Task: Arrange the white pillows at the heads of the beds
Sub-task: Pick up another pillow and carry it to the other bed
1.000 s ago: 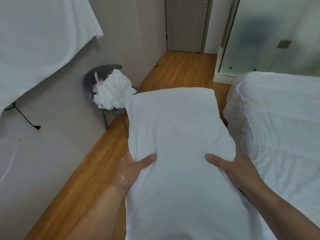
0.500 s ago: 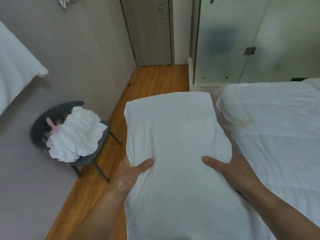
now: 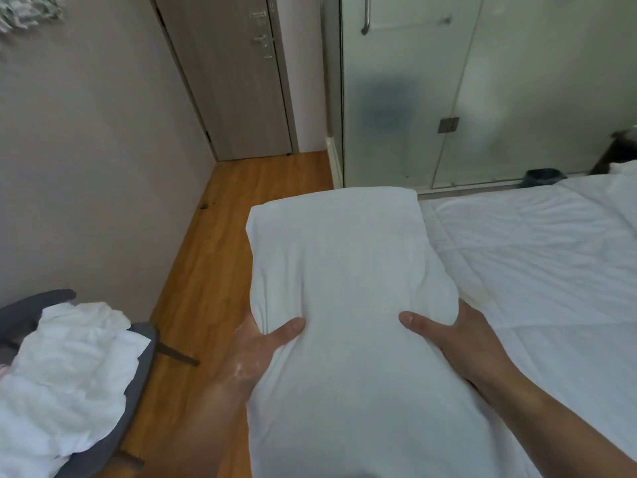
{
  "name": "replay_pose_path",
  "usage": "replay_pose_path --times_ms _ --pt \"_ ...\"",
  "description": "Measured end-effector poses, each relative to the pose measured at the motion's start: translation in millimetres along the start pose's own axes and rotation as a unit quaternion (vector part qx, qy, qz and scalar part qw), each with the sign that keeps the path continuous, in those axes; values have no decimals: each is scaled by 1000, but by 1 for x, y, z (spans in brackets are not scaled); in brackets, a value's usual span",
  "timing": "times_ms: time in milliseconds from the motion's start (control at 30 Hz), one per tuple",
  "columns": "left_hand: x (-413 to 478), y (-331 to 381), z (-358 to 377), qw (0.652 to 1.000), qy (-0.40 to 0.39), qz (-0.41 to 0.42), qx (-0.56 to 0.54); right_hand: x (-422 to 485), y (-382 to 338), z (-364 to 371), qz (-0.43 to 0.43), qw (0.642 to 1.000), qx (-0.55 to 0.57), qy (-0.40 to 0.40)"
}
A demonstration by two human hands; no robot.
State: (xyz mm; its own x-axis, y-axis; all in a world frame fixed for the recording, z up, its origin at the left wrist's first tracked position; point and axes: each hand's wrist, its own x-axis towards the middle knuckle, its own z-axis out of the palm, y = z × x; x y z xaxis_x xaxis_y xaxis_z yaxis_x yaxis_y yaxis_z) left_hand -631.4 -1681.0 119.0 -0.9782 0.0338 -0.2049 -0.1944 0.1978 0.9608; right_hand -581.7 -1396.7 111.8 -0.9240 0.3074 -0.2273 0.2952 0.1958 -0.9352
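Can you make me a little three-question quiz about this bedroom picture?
1. True or false: both hands hold the pillow.
2. What lies on the grey chair by the wall: A) a heap of white cloth, B) a stack of books, C) a pair of shoes?
3. Fill in the word: the bed is on the person's ______ side.

Key
1. True. The left hand and the right hand each have a grip on a long side, thumbs on top.
2. A, the white cloth.
3. Right.
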Motion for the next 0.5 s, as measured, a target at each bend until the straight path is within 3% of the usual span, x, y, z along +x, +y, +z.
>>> replay_pose_path --times_ms 500 --pt "322 56 0 991 -128 -25 9 232 -70 54 45 991 20 121"
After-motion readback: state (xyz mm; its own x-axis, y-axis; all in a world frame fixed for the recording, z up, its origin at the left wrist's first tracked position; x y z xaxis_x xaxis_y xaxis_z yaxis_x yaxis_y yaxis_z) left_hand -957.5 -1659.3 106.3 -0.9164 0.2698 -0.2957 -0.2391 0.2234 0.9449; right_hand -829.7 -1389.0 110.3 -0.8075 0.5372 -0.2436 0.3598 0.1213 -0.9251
